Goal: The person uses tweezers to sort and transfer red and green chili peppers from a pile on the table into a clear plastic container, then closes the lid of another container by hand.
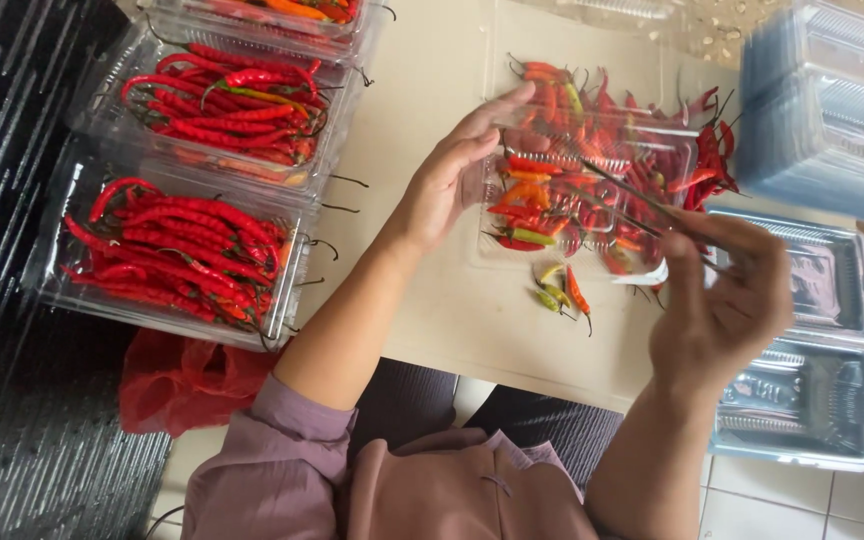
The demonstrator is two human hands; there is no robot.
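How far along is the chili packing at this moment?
Done: three clear trays on the left are already filled with red chilies. In hand: the left hand steadies a part-filled tray, while the right hand, blurred, holds something thin I cannot identify over it. Left: a few loose chilies beside that tray, plus an empty tray and a stack on the right.

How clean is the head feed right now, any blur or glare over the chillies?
Head view: the right hand is smeared by motion blur, and the stack of empty clear boxes at top right is blurred too; the left hand and the filled chilli boxes are sharp; soft, even daylight, with mild glare on the open clear box.
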